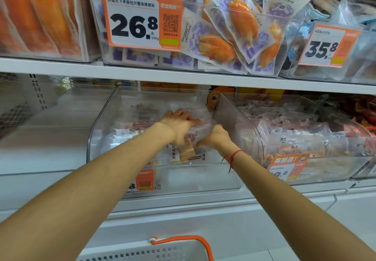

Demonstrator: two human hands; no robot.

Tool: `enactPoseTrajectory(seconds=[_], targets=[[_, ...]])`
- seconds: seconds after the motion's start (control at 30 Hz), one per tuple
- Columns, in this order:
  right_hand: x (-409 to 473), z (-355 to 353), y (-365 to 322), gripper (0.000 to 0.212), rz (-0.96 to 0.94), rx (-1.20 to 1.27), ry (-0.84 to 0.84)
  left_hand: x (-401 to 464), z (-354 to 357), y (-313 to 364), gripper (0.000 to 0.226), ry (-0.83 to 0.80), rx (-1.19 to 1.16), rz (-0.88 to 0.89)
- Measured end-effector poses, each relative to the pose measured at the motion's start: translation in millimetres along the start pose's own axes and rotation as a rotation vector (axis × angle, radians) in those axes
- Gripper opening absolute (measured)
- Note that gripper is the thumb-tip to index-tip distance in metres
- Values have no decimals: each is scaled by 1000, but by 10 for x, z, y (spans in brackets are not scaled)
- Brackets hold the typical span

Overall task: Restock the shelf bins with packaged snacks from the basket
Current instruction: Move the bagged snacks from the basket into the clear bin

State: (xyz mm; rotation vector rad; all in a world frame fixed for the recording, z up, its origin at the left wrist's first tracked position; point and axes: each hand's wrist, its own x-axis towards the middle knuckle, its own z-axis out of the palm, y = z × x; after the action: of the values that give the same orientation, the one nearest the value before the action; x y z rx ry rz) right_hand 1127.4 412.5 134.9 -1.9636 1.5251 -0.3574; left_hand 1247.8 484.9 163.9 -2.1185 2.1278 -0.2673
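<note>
Gripping snack packets (pixel 200 131) lengthwise left-right, hands (pixel 195 131) inside bin (pixel 240 118).

Both forearms are bare, without sleeves; a thin red string bracelet (pixel 234 155) circles the right wrist.

Clear plastic shelf bin (pixel 95 138) is sitting mid-frame on the lower shelf, curved front wall facing the camera, orange price tag hanging on its lower front. Inside, clear-wrapped snack packets (pixel 130 130) are lying in a loose heap, pale with brownish contents; most print is too blurred to read. A bundle of these packets (pixel 200 132) is being held over the bin's right half, between the left hand (pixel 179 124) and the right hand (pixel 215 138). One packet (pixel 188 153) with vertical black characters is showing tilted just below the hands. White basket (pixel 162 250) with orange handle is sitting at bottom centre, only its rim visible.
</note>
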Motion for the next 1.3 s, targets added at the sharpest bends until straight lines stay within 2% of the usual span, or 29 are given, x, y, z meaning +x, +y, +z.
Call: enactPoseTrajectory(seconds=[0.13, 0.23, 0.4, 0.6, 0.63, 0.7, 0.73, 0.77, 0.8, 0.83, 0.87, 0.9, 0.97, 1.03, 1.1, 1.2, 1.23, 1.3], targets=[[-57, -13, 26, 122, 109, -54, -70, -19, 39, -35, 88, -14, -18, -6], [-76, 16, -26, 106, 119, 71, -201, -65, 32, -50, 103, -78, -21, -20], [-43, 116, -119, 74, 40, 102, -193, -129, -34, -114, 103, -73, 59, -38], [-98, 75, -168, 67, 24, 101, -242, -87, -44, -101, 102, -20, 140, -71], [-124, 24, -160, 75, 36, 76, -246, -78, -37, -90, 97, -6, 144, -70], [-138, -103, -111, 103, 30, 12, -188, -61, -20, -61, 85, 22, 138, -73], [-154, -174, -82, 107, 4, -40, -117, -55, -12, -49, 81, 29, 136, -81], [-189, -225, -55, 101, -44, -119, -51, -50, -11, -40, 80, 27, 131, -91], [-245, -256, -53, 85, -126, -227, -26, -53, -22, -35, 81, 23, 126, -96], [-290, -268, -65, 64, -219, -360, -82, -57, -38, -34, 82, 21, 125, -100], [-341, -252, -81, 48, -299, -481, -207, -69, -57, -32, 83, 17, 131, -105], [-394, -210, -100, 43, -360, -571, -337, -85, -72, -30, 85, 12, 142, -105], [-453, -118, -154, 50, -391, -676, -513, -131, -104, -28, 92, 6, 161, -102], [-468, -81, -234, 47, -428, -740, -536, -189, -151, -43, 100, -4, 135, -105], [-467, -93, -285, 47, -444, -754, -552, -270, -241, -77, 88, 20, 53, -82], [-486, -126, -297, 44, -437, -692, -555, -388, -357, -121, 36, 13, 6, 45], [-477, -125, -287, 42, -432, -651, -551, -418, -364, -118, 30, -45, 33, 77], [-423, -128, -258, 39, -427, -610, -531, -461, -329, -88, 35, -198, 108, 86]])
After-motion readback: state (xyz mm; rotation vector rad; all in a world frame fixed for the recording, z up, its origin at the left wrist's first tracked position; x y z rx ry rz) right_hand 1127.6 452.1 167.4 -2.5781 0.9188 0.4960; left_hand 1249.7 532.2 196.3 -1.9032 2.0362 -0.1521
